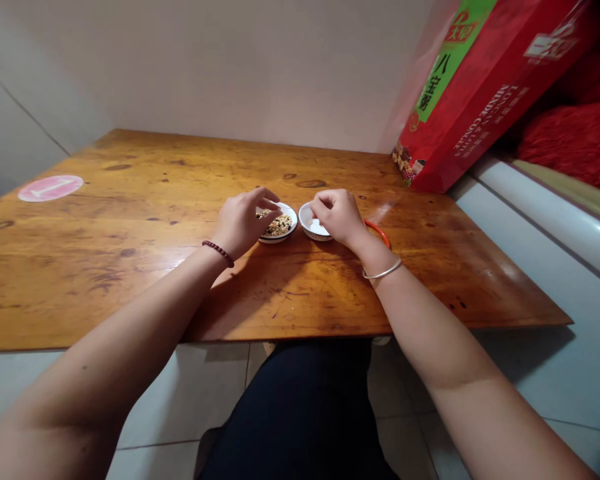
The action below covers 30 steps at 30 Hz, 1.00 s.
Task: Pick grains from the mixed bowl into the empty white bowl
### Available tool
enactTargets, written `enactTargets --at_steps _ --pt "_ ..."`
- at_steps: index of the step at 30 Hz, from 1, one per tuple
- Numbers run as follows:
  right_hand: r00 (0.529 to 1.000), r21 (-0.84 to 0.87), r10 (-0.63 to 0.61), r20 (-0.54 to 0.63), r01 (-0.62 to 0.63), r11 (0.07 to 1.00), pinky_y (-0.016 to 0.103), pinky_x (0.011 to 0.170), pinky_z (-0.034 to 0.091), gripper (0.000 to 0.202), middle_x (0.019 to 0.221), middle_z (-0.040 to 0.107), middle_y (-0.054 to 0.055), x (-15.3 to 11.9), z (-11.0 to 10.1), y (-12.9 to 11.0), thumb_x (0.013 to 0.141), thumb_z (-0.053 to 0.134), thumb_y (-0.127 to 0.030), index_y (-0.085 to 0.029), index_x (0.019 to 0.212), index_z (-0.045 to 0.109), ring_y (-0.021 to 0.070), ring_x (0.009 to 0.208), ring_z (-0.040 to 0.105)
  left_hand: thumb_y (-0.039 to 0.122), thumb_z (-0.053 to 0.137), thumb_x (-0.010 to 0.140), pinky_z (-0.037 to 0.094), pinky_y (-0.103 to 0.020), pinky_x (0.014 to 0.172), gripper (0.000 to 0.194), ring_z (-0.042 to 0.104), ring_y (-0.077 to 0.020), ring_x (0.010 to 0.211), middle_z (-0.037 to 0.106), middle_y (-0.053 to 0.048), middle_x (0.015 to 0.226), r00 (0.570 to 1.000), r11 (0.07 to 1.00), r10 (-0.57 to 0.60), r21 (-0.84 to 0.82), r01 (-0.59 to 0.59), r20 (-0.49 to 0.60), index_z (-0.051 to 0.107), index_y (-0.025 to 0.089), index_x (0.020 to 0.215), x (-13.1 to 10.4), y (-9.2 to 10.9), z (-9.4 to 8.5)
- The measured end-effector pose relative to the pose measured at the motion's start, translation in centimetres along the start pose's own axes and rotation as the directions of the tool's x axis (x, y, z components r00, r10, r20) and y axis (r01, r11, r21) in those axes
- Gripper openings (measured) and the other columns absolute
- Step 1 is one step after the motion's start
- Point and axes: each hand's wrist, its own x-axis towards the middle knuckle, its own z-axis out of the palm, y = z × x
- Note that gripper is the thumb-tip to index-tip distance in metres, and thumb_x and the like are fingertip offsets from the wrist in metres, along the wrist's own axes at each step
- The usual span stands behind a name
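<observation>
Above the varnished wooden table, my left hand hung fingers-apart at the grain bowl while my right hand curled at the second bowl, its hold unclear to me.

The wooden counter carries a left bowl, right bowl (close beside), orange band, congee box, pink sticker.

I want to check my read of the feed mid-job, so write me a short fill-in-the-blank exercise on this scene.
1. The left hand is at the bowl of grains; the other bowl is nearest the ____ hand.
2. The beaded bracelet is on the ____ wrist.
3. The round sticker on the table shows the number ____.
4. The large box near the wall is mostly ____.

Missing words: right; left; 1; red.
</observation>
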Motion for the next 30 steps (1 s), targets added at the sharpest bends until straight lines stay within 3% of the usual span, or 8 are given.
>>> enactTargets --at_steps 7,15,20,30 --pt "1.0 -0.016 0.0 0.013 0.0 1.0 0.029 0.057 0.024 0.035 0.051 0.046 -0.003 -0.05 0.2 -0.15 0.085 0.055 -0.024 -0.019 0.051 0.049 0.0104 0.055 0.039 0.027 0.075 0.084 0.051 -0.032 0.081 0.018 0.072 -0.0212 0.088 0.08 -0.003 0.094 0.999 0.999 0.043 -0.028 -0.043 -0.01 0.073 0.022 0.102 0.01 -0.2 0.09" --pt "1.0 -0.054 -0.011 0.011 0.011 0.999 0.029 0.057 0.024 0.038 0.049 0.039 -0.004 -0.05 0.22 -0.18 0.084 0.056 -0.023 -0.02 0.049 0.043 0.0096 0.053 0.036 0.03 0.075 0.085 0.052 -0.034 0.083 0.019 0.072 -0.0223 0.09 0.08 -0.003 0.093 0.997 0.997 0.076 -0.028 -0.075 0.003 0.073 0.021 0.101 0.09 -0.24 0.28" --pt "1.0 -0.065 -0.01 0.005 0.01 0.998 0.03 0.057 0.024 0.034 0.05 0.042 -0.004 -0.04 0.23 -0.1 0.084 0.054 -0.024 -0.02 0.051 0.048 0.0103 0.054 0.038 0.03 0.075 0.085 0.051 -0.034 0.082 0.019 0.072 -0.0223 0.089 0.08 -0.003 0.094 0.997 0.996 0.083 -0.03 -0.083 0.0 0.073 0.022 0.102 0.07 -0.29 0.24" --pt "1.0 -0.092 -0.013 0.004 0.013 0.996 0.03 0.057 0.023 0.036 0.051 0.041 -0.003 -0.1 0.29 -0.3 0.083 0.054 -0.026 -0.02 0.05 0.043 0.0103 0.054 0.036 0.034 0.073 0.086 0.052 -0.034 0.085 0.021 0.072 -0.0226 0.092 0.079 -0.003 0.095 0.996 0.996 0.084 -0.035 -0.083 0.016 0.072 0.023 0.104 0.04 -0.42 0.36"
